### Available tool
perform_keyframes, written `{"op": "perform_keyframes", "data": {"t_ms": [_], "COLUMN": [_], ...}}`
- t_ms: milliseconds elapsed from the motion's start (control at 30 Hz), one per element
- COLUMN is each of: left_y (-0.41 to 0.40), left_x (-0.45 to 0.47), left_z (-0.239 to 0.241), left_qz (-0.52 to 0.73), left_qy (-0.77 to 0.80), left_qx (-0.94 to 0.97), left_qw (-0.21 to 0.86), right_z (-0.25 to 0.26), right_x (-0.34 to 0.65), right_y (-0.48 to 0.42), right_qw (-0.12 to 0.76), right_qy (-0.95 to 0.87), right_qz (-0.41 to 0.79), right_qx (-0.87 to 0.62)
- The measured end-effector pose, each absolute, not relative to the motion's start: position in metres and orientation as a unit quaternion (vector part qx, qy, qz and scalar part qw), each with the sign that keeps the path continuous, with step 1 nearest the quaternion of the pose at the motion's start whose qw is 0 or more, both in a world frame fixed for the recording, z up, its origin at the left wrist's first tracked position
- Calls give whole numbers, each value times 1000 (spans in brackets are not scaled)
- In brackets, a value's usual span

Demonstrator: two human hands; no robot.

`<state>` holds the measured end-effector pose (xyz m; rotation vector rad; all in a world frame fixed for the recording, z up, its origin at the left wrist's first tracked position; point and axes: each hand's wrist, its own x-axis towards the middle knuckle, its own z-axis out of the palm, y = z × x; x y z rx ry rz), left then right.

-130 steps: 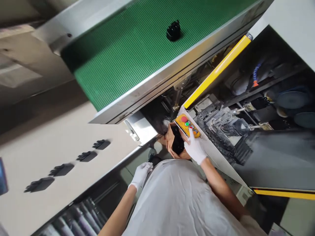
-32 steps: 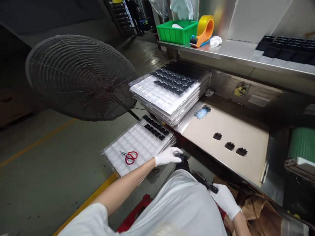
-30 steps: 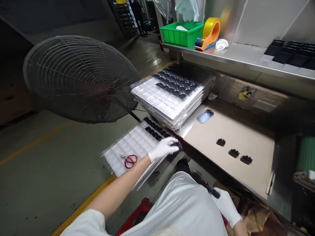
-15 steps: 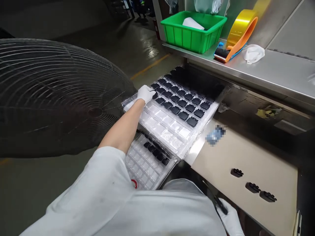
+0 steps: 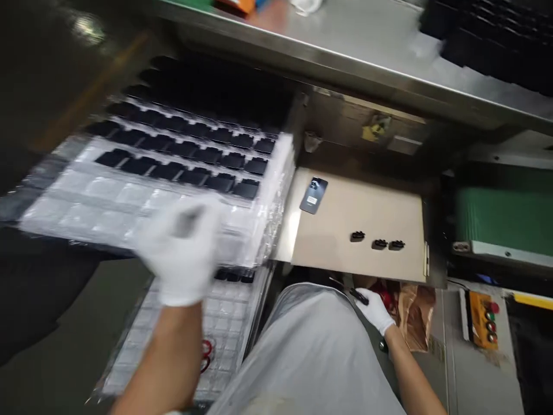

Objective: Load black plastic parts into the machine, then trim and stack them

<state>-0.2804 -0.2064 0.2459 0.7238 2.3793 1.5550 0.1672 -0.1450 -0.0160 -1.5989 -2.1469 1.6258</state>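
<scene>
My left hand [image 5: 181, 248], in a white glove and blurred by motion, is closed in front of the clear plastic tray [image 5: 108, 216]. A small dark piece [image 5: 188, 222] shows between its fingers and looks like one of the black plastic parts [image 5: 209, 155] that sit in rows in the tray's pockets. The tray's front pockets hold no black parts. Lower right, my gloved right hand [image 5: 375, 311] is closed around the black handle of a thin-shafted tool [image 5: 358, 297], beside my lap.
On the beige board [image 5: 328, 242] are a phone [image 5: 313, 195] and three black pieces [image 5: 380, 244]. A metal shelf [image 5: 345, 34] overhangs the back. Below the tray lies another tray [image 5: 228, 323] with red rings [image 5: 206, 354]. At right are a green conveyor belt [image 5: 510, 213] and a yellow button box [image 5: 484, 320].
My left hand has left the tray's left edge and come nearer, with a dark piece in it. The view has swung right. My right hand still holds the tool.
</scene>
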Motion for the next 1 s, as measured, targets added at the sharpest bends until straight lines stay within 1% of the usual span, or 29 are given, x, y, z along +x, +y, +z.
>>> {"op": "perform_keyframes", "data": {"t_ms": [33, 100, 133, 200, 267, 367, 467, 600, 667, 833, 900, 1000], "left_y": [-197, -164, -142, -98, -61, -32, -40, -106, -153, -253, -279, -303], "left_x": [-236, -158, -128, -89, -70, -56, -41, -15, -1, 18, 14, 1], "left_z": [227, 174, 143, 83, 37, 4, -3, 2, 6, 20, 28, 35], "left_qz": [517, 451, 410, 341, 302, 291, 310, 373, 412, 485, 501, 536], "left_qy": [783, 725, 713, 717, 726, 743, 771, 799, 802, 764, 747, 679], "left_qx": [318, 435, 466, 507, 516, 496, 445, 336, 269, 157, 138, 123], "left_qw": [135, 285, 326, 335, 340, 343, 332, 330, 339, 396, 414, 487], "right_z": [-18, -23, -25, -29, -31, -31, -27, -12, 0, 35, 42, 43], "right_x": [173, 188, 197, 216, 237, 269, 294, 309, 304, 273, 268, 277], "right_y": [-144, -144, -145, -149, -152, -155, -149, -124, -108, -85, -84, -85], "right_qw": [13, 24, 28, 41, 61, 88, 98, 72, 26, -127, -160, -180], "right_qy": [-688, -691, -693, -703, -707, -709, -717, -747, -786, -892, -901, -882], "right_qz": [514, 513, 514, 515, 515, 511, 503, 493, 461, 294, 286, 329], "right_qx": [-512, -510, -505, -489, -480, -478, -473, -439, -410, -319, -285, -284]}}
